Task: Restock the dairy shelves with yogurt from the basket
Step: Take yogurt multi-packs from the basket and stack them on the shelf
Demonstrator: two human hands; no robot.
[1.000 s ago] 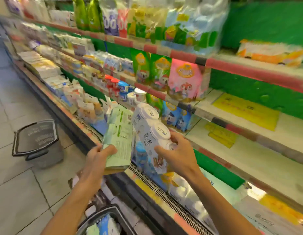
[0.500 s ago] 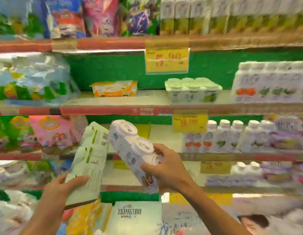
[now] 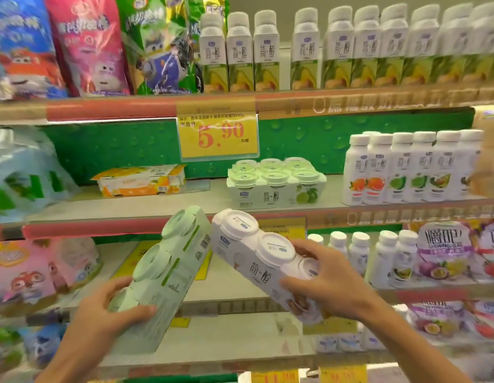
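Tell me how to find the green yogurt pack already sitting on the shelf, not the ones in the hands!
Look for the big yellow 5.90 price sign hanging from the upper shelf edge. Just below and to its right, on the middle shelf, stands the green-lidded yogurt pack. Unlike the tall white bottles to its right and the flat orange pack to its left, it is a low block of round pale green lids.

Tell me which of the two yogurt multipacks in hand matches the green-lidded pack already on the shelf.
The green-lidded pack in the left hand. Its lids are pale green like the shelf pack; the pack in the right hand has white lids.
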